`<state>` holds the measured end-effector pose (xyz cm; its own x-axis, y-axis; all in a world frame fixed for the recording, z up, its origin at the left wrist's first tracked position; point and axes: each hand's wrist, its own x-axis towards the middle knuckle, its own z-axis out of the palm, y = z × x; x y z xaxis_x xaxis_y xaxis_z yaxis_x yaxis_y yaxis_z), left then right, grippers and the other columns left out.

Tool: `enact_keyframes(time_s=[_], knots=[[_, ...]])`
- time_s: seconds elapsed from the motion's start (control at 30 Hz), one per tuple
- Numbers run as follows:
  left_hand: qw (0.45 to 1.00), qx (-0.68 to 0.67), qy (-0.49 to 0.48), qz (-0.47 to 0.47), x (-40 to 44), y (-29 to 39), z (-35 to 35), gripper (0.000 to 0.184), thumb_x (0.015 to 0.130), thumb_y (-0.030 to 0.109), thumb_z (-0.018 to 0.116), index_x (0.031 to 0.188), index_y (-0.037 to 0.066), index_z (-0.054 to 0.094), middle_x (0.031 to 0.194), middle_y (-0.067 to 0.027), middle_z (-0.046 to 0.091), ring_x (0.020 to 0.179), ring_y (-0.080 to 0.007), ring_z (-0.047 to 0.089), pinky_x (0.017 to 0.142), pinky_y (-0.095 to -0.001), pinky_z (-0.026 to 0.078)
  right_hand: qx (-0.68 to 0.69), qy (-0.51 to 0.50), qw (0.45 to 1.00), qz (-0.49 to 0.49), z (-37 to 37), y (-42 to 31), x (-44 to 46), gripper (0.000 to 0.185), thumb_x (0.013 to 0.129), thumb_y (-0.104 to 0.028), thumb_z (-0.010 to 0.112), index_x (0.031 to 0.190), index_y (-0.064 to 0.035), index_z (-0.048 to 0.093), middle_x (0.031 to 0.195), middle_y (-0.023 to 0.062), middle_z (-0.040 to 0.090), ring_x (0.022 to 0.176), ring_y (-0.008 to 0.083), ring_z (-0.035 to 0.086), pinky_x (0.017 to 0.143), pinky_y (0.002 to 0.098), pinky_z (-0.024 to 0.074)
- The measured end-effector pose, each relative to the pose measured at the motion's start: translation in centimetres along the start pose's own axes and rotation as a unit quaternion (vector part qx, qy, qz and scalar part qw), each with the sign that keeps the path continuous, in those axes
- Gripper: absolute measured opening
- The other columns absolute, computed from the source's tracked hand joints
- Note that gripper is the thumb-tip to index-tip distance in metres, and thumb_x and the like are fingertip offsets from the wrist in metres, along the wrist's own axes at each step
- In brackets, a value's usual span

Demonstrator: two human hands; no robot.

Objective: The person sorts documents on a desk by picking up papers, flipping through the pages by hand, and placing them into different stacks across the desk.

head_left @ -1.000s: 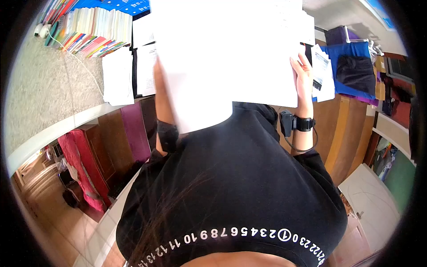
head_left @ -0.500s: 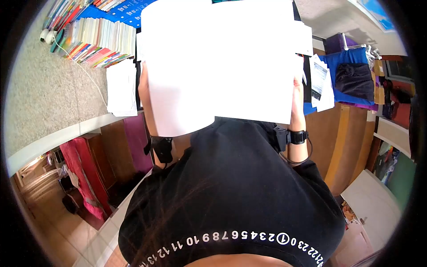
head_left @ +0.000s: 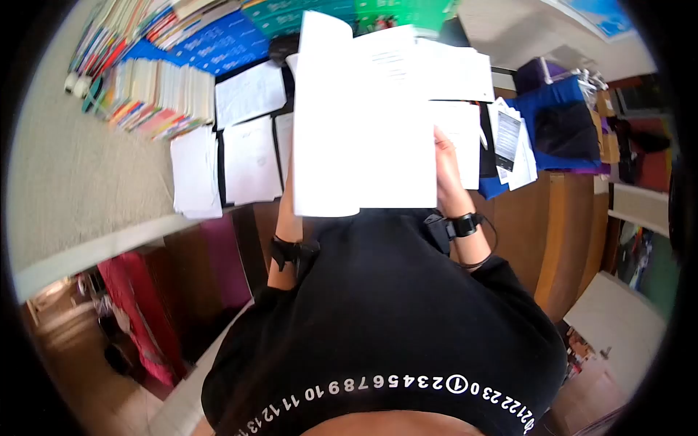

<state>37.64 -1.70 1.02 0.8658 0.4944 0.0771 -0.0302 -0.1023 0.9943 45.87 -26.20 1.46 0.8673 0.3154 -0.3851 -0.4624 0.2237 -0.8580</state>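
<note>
Large white sheets of paper (head_left: 363, 138), bent upward at their left side, are held up in front of my chest. My right hand (head_left: 446, 156) grips their right edge, with the thumb and fingers partly showing beside it. The left edge is at my left forearm, and my left hand is hidden behind the sheets. Faint lines of print show near the top of the paper. Other printed sheets (head_left: 251, 160) lie on the desk to the left, and more papers (head_left: 462, 76) lie behind on the right.
Rows of books (head_left: 156, 94) stand at the back left, beside blue boxes (head_left: 222, 43) and green ones (head_left: 403, 11). A pile of leaflets (head_left: 515, 145) lies on the right near a blue cloth (head_left: 560, 123). A white cupboard (head_left: 618, 312) stands at the lower right.
The sheets have moved lower and look narrower, with both arms closer together. More papers and the blue and green boxes now show behind them.
</note>
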Motion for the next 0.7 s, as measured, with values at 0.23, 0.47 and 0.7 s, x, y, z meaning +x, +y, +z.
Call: enact_keyframes(time_s=[0.23, 0.47, 0.7], knots=[[0.971, -0.113, -0.099, -0.186, -1.1, -4.2, 1.7, 0.037, 0.092, 0.005, 0.044, 0.127, -0.003, 0.036, 0.118, -0.0126, 0.051, 0.107, -0.0180, 0.050, 0.091, -0.0282, 0.039, 0.048, -0.059, 0.997, 0.028, -2.3, 2.0, 0.4, 0.035, 0.096, -0.019, 0.042, 0.125, 0.0000, 0.048, 0.110, 0.0113, 0.060, 0.092, 0.0122, 0.060, 0.076, 0.0236, 0.0494], [0.973, -0.056, -0.117, -0.189, -1.4, -6.3, 3.7, 0.034, 0.090, 0.001, 0.042, 0.124, -0.004, 0.041, 0.115, -0.0125, 0.053, 0.104, -0.0164, 0.052, 0.089, -0.0273, 0.041, -0.090, -0.034, 0.985, 0.145, -6.5, 3.5, 1.6, 0.041, 0.093, -0.027, 0.048, 0.124, -0.0015, 0.045, 0.103, 0.0117, 0.060, 0.084, 0.0137, 0.060, 0.067, 0.0239, 0.0482], [0.958, -0.042, -0.080, -0.272, 1.1, -2.0, 9.1, 0.050, 0.097, 0.031, 0.039, 0.140, 0.011, 0.023, 0.126, -0.0164, 0.048, 0.100, -0.0239, 0.059, 0.080, -0.0335, 0.050, 0.003, 0.104, 0.994, 0.025, -14.7, 5.0, 9.6, 0.037, 0.086, -0.008, 0.054, 0.122, -0.0025, 0.048, 0.101, 0.0110, 0.059, 0.087, 0.0156, 0.057, 0.076, 0.0257, 0.0465]])
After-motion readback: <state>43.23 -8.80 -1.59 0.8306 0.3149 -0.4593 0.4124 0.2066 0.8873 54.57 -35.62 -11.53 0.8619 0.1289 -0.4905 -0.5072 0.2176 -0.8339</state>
